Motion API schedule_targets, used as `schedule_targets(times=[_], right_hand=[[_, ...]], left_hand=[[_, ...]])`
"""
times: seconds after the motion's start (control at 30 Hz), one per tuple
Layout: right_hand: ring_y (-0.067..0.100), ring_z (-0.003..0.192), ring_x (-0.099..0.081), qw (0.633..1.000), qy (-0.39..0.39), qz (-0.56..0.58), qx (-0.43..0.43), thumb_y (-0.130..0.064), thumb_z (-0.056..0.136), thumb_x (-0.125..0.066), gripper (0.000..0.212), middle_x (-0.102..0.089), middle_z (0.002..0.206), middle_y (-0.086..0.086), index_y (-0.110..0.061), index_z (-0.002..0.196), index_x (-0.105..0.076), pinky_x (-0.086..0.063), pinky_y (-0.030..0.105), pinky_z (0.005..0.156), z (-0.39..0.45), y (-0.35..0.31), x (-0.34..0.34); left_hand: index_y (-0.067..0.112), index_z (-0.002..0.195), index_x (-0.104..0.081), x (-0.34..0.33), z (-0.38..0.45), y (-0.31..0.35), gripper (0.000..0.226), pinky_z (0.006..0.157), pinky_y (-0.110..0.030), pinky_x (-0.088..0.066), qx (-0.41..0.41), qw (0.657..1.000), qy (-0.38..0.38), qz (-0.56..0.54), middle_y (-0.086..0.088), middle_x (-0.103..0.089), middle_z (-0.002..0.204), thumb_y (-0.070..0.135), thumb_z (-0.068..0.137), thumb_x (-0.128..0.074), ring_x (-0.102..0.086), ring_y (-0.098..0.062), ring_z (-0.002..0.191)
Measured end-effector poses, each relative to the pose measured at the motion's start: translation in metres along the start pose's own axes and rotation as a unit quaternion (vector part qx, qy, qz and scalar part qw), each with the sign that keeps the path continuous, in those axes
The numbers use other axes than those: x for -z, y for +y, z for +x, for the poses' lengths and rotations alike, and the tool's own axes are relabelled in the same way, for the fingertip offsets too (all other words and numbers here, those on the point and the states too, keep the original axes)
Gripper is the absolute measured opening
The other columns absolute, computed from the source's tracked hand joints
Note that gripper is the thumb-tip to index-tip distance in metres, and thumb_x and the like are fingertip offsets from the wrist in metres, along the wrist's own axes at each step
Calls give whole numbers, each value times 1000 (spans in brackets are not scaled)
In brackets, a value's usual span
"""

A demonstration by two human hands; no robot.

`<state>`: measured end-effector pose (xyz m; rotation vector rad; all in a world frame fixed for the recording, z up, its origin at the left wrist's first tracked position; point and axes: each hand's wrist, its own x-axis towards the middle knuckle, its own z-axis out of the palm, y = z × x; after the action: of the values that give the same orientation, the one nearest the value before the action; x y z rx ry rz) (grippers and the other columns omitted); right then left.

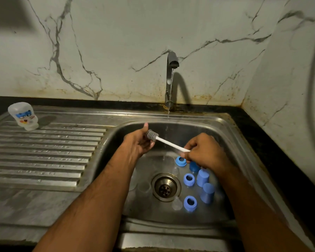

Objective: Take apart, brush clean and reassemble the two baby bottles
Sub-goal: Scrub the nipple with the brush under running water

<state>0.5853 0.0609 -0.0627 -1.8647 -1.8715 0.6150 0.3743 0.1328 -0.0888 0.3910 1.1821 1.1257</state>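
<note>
Sink (231, 135), lower centre: brushed steel, wet and glinting dully. Blue rings (189, 179) are looking like matt plastic. Bottle (23, 115), left: cloudy translucent plastic. Wall (116, 42): smooth veined marble, staining rust-brown.

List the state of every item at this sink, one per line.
Tap: running.
Brush: held over the basin.
Right hand: grips the brush handle.
Left hand: open, palm against the bristles.
Bottle: upside down on the drainboard, capless.
Blue rings: loose in the sink.
Blue caps: loose beside the rings.
</note>
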Motion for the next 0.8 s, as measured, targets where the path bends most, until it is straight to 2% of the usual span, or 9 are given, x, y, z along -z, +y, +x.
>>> schedule_targets(times=[0.1,0.2,0.27,0.33,0.4,0.5,0.63,0.73,0.8], right_hand=[[3,46,-59,999,38,-32,0,-31,91,-71,21,-68,56,-3,-18,76,-77,-39,18,46,0,-5,-3],[9,35,-44,975,-63,195,-86,-19,98,-57,26,-64,56,7,-2,88,-74,-30,19,36,-1,-11,1],[9,37,-37,923,-158,327,-129,-17,102,-49,30,-58,57,9,6,97,-69,-26,18,34,-1,-11,12],[9,38,-37,896,-206,369,-135,-17,105,-44,31,-57,57,10,5,100,-66,-26,17,32,-1,-7,20],[11,36,-38,915,-188,334,-127,-18,104,-46,29,-60,57,14,4,100,-65,-27,17,33,-1,-3,18],[14,36,-44,971,-88,206,-85,-20,97,-62,22,-70,61,13,-1,89,-70,-33,20,36,1,2,6],[8,55,-66,1000,20,-6,13,-32,82,-82,13,-71,60,-3,-20,76,-78,-55,27,54,5,4,-2],[6,52,-63,999,42,-16,14,-31,90,-74,20,-69,57,-3,-19,75,-77,-47,22,51,5,-3,-6],[10,39,-51,995,-7,89,-35,-23,96,-65,25,-67,55,2,-11,76,-75,-39,21,42,4,-8,-7]], left_hand=[[5,111,-64,-3,0,5,24,71,-34,-59,-20,999,-27,-34,-17,-68,106,23,95,-65,-68,-24,90],[4,116,-64,-8,-5,7,24,60,-30,-61,-52,990,-81,-102,-15,-70,109,19,97,-61,-71,-21,89],[4,119,-63,-9,-7,11,26,74,-33,-62,-67,977,-132,-157,-15,-70,113,18,98,-59,-70,-22,97],[2,114,-64,-9,-8,12,23,92,-38,-58,-62,965,-176,-187,-16,-69,115,17,98,-59,-69,-24,104],[2,114,-64,-8,-8,9,27,97,-40,-54,-48,981,-150,-116,-17,-69,113,23,97,-61,-69,-24,100],[2,115,-65,-5,-6,0,42,95,-38,-55,-19,999,-34,8,-17,-69,111,38,93,-65,-66,-25,97],[3,122,-62,-2,-6,4,47,88,-38,-57,-19,999,-7,-25,-18,-68,117,38,90,-69,-67,-28,106],[2,127,-61,-5,-9,6,39,75,-35,-60,-34,997,-32,-54,-16,-69,108,25,96,-64,-69,-23,90],[2,130,-59,-7,-9,7,35,76,-36,-59,-40,994,-55,-86,-16,-68,111,19,99,-59,-68,-22,91]])
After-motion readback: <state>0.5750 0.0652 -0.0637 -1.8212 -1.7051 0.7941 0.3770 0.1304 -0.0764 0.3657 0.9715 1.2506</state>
